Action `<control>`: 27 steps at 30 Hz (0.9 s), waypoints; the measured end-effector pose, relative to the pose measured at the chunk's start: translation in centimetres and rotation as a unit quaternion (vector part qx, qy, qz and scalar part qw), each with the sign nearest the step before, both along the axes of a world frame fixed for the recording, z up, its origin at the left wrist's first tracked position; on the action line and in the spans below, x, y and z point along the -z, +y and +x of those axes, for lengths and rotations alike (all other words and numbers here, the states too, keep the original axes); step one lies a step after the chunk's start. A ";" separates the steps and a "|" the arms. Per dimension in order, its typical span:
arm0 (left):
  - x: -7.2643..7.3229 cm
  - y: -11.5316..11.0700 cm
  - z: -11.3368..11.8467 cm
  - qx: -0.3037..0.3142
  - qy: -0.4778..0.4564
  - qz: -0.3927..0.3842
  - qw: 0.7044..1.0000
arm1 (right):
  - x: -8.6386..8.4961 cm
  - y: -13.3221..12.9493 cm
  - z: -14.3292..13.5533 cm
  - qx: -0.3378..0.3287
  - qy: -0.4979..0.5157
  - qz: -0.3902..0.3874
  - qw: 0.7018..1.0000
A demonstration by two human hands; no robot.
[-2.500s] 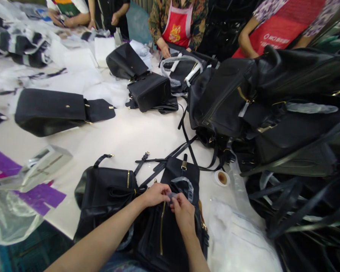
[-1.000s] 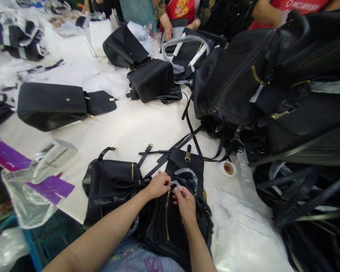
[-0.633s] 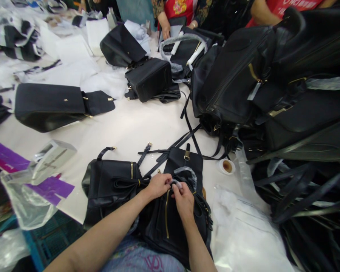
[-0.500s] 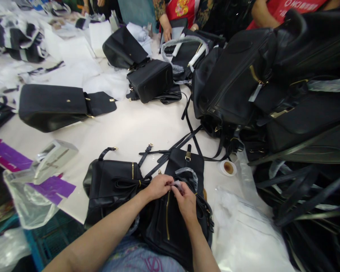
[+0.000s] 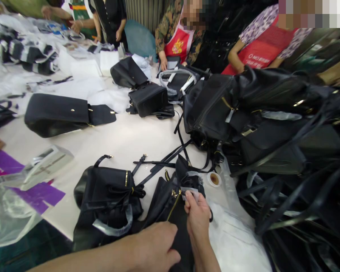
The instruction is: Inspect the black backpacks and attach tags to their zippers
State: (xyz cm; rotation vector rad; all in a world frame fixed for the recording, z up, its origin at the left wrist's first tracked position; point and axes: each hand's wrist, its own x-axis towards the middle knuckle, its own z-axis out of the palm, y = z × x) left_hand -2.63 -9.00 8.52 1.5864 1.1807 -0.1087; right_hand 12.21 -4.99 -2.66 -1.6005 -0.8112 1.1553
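My right hand (image 5: 197,213) pinches a small translucent plastic piece (image 5: 190,194) above a black backpack (image 5: 180,223). Gold zipper hardware (image 5: 176,193) and a gold zipper line show on that backpack, just left of the right fingertips. Lower down, my left hand (image 5: 157,245) lies over the same backpack with its fingers curled; what they hold, if anything, is hidden. A second black backpack (image 5: 102,192) lies to the left, with bundled straps (image 5: 127,190) and a plastic-wrapped handle (image 5: 116,224).
Black bags (image 5: 215,102) are piled on the right. More bags (image 5: 56,113) lie across the white table (image 5: 150,134). A small cup of brown liquid (image 5: 214,179) stands close by my right hand. Purple sheets (image 5: 39,196) and a white box (image 5: 49,166) are at left. Co-workers stand opposite.
My left hand has come away from the plastic piece and moved down toward me. My right hand still pinches it. The backpack's top has shifted and folded. The view has tilted up.
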 end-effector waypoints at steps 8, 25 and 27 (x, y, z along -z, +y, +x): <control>-7.6 -0.9 -1.8 -0.047 -0.071 0.149 0.985 | -12.9 -1.7 -3.2 0.111 0.323 0.044 0.939; -2.4 4.0 -4.2 -0.167 0.041 0.391 0.904 | -10.0 -5.1 -7.5 0.170 0.505 -0.145 0.834; 1.0 4.6 -2.5 -0.152 0.012 0.322 0.934 | -7.2 -5.9 -7.0 0.195 0.480 -0.175 0.837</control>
